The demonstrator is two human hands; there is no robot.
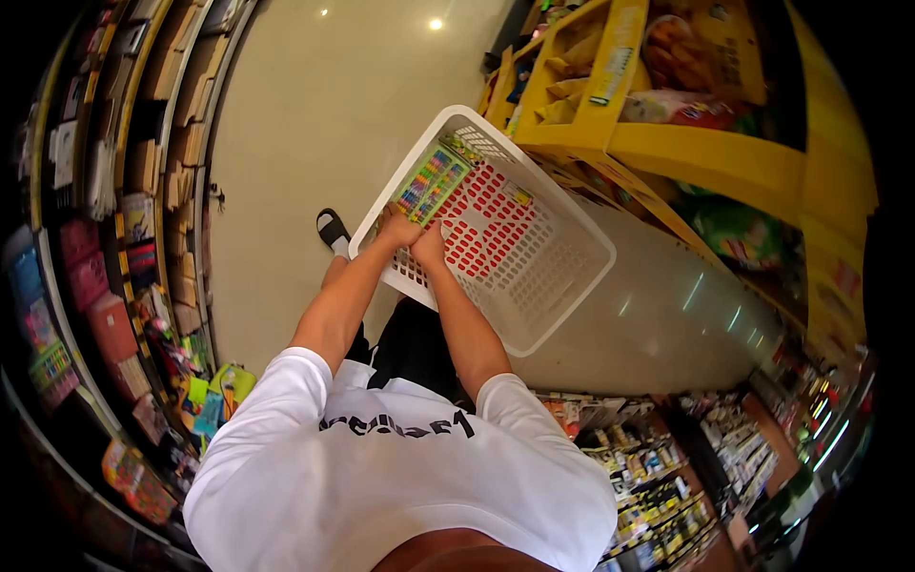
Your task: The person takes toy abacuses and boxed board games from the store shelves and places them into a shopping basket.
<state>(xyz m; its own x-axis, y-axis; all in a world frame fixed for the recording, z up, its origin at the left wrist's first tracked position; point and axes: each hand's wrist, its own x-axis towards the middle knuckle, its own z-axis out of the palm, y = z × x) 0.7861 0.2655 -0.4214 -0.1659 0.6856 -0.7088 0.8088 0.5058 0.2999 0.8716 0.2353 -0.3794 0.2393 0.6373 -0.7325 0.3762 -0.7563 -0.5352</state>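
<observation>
- White, slotted plastic forms the basket [529, 305] in front of us; the multicoloured pack [437, 183] is within its outline, at the left side. We cannot tell whether the pack rests on the basket's floor or is held above it.
- Grip, left hand [400, 229]: we find the fingers closed on the near end of the pack.
- Grip, right hand [429, 246]: placed beside the left, at the same end. We cannot tell whether it clasps the pack or only touches it.
- Risk one: both hands are at one end, leaving the far end without a hand on it. In our judgement, the pack could droop or twist if the fingers loosened.
- Risk two: the forearms cross the near rim. A bump there could, we judge, shift the basket; what bears its weight is not visible to us.
- Risk three: the yellow display stand [705, 153] is close to the basket's far side, so a push outward could cause a knock.
- Orientation: we record the pack's long axis as slanting from the hands at lower left to upper right, pointing away from the body. Its face of coloured rows is turned up towards us.
- Also noted: a small yellow item [518, 194] in the basket, apart from the pack.
</observation>
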